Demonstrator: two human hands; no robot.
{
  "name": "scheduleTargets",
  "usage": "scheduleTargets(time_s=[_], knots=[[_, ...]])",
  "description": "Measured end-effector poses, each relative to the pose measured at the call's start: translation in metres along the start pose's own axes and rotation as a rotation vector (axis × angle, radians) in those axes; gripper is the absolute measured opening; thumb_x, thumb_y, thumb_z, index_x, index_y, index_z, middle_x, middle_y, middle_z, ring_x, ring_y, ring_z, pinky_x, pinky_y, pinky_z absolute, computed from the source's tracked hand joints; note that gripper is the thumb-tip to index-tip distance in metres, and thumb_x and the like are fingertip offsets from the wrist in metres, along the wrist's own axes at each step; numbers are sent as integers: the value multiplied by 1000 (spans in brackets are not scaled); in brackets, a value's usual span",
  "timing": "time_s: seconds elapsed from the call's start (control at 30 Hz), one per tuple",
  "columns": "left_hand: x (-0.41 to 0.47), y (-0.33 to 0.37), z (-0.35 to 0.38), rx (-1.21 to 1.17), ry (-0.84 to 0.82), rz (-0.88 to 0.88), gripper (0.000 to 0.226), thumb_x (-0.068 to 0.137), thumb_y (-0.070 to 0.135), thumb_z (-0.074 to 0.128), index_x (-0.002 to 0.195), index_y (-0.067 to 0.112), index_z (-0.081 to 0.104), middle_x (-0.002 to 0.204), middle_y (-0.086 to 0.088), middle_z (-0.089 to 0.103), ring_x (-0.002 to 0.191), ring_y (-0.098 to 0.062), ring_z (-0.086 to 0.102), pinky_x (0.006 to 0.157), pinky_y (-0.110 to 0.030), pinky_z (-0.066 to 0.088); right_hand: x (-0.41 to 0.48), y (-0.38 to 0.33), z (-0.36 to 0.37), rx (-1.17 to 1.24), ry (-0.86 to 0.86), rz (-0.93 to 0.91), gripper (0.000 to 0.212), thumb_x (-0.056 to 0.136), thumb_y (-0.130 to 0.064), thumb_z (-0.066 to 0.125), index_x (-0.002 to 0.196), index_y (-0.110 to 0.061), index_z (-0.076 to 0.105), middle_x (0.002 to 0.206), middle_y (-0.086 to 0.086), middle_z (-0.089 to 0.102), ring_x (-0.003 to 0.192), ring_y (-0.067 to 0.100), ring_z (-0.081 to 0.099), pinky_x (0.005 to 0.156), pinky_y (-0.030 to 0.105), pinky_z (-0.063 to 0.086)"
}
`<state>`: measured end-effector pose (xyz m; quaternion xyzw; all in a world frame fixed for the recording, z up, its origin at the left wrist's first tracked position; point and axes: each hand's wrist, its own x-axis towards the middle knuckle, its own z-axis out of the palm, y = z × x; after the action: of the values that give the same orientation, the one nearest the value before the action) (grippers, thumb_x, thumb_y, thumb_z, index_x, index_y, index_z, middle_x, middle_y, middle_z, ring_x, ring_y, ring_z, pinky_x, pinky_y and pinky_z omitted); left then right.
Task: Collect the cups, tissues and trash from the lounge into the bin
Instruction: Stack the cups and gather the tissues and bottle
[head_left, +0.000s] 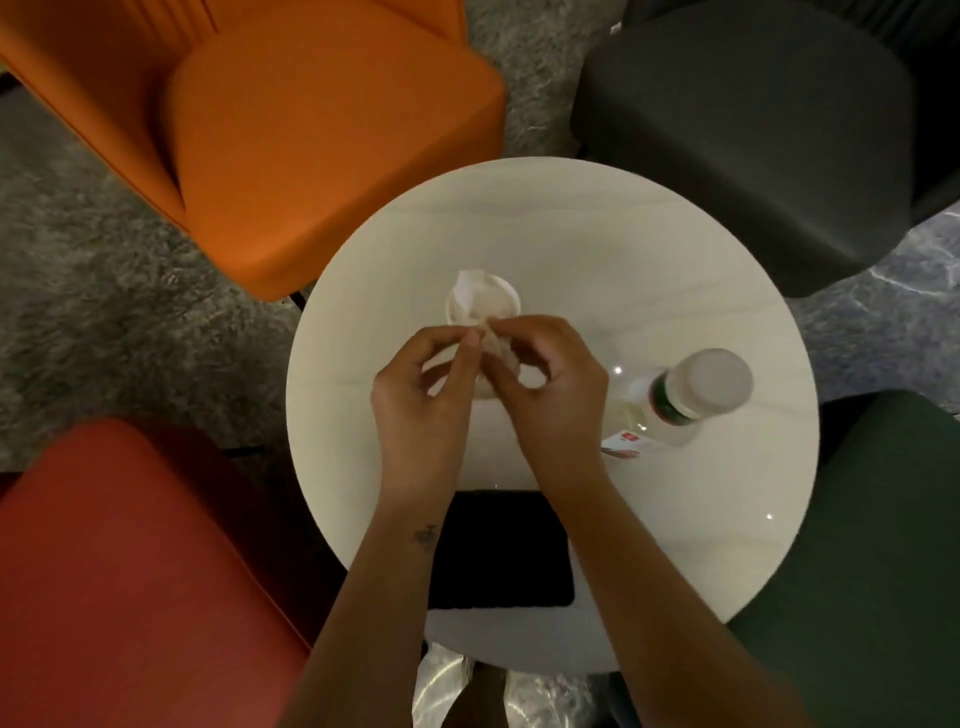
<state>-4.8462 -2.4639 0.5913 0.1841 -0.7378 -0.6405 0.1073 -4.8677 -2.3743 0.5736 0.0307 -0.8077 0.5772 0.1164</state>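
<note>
Round white bench (571, 234), set among lounge chairs (322, 135). Crumpled tissue (496, 353): pinched by curled fingers of left hand (421, 400) and right hand (556, 395) together. Cup (498, 301): stood just beyond the fingertips, equally near both hands.

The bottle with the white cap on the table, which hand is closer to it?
Right. The right hand is beside the bottle, apart from it; the left hand lies farther, beyond the right hand. Both pinch a tissue.
</note>
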Motion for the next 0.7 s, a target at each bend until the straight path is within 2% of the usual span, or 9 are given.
scheduleTargets(time_s=[0.07, 0.13, 0.2, 0.23, 0.3, 0.37, 0.47, 0.63, 0.7], knots=[[15, -7, 4, 79, -43, 27, 13, 91, 18, 58, 95, 25, 67, 99, 13, 68, 98, -3, 60, 85, -18, 47, 16, 10, 9, -37, 40, 21, 13, 80, -10, 68, 92, -7, 65, 89, 3, 63, 80, 12, 60, 70, 21, 50], [27, -16, 7, 193, -69, 92, 15, 92, 23, 55, 103, 29, 64, 109, 14, 63, 106, -3, 55, 91, -18, 43, 28, 20, 17, -92, 64, 13, 9, 82, -6, 66, 90, -6, 62, 87, 5, 63, 77, 12, 59, 69, 19, 50], [37, -26, 10, 335, -83, 157, 24, 91, 30, 51, 110, 23, 64, 117, 7, 62, 112, -7, 50, 93, -11, 36, 37, 29, 24, -179, 48, -33, 7, 83, -8, 63, 89, -5, 62, 85, 6, 64, 75, 10, 57, 69, 12, 45], [41, -32, 11, 410, -95, 182, 30, 90, 31, 48, 112, 18, 64, 120, 1, 61, 114, -11, 48, 94, -12, 35, 38, 33, 28, -228, 17, -60, 8, 83, -10, 63, 90, -5, 63, 85, 5, 66, 77, 10, 58, 72, 12, 43], [46, -43, 11, 537, -119, 202, 36, 89, 29, 46, 114, 11, 65, 127, -6, 57, 120, -22, 46, 98, -25, 36, 38, 43, 32, -372, -53, -107, 13, 82, -14, 65, 93, -8, 67, 92, 4, 70, 91, 15, 61, 86, 25, 43], [48, -53, 10, 605, -146, 180, 39, 91, 29, 43, 118, 11, 63, 134, -8, 52, 126, -26, 41, 103, -36, 36, 33, 51, 35, -541, -98, -135, 18, 80, -18, 67, 97, -13, 69, 99, 2, 70, 108, 22, 57, 97, 39, 30], [49, -63, 9, 625, -168, 146, 42, 92, 31, 37, 121, 11, 61, 137, -7, 48, 129, -25, 36, 106, -40, 33, 29, 54, 36, -676, -175, -172, 22, 80, -21, 64, 102, -17, 67, 104, 0, 69, 120, 24, 50, 104, 42, 14], [45, -64, 9, 478, -61, 134, 34, 92, 24, 39, 116, 10, 58, 130, -9, 51, 122, -18, 41, 100, -26, 33, 30, 55, 38, -874, -393, -170, 39, 89, -38, 41, 118, -19, 59, 123, -1, 61, 134, 20, 33, 109, 43, -5], [42, -65, 7, 435, -62, 100, 34, 89, 18, 39, 118, 10, 55, 129, -6, 52, 121, -17, 42, 100, -26, 34, 32, 56, 41, -918, -443, -153, 40, 88, -40, 44, 119, -19, 58, 125, 0, 59, 134, 19, 32, 109, 42, -7]])
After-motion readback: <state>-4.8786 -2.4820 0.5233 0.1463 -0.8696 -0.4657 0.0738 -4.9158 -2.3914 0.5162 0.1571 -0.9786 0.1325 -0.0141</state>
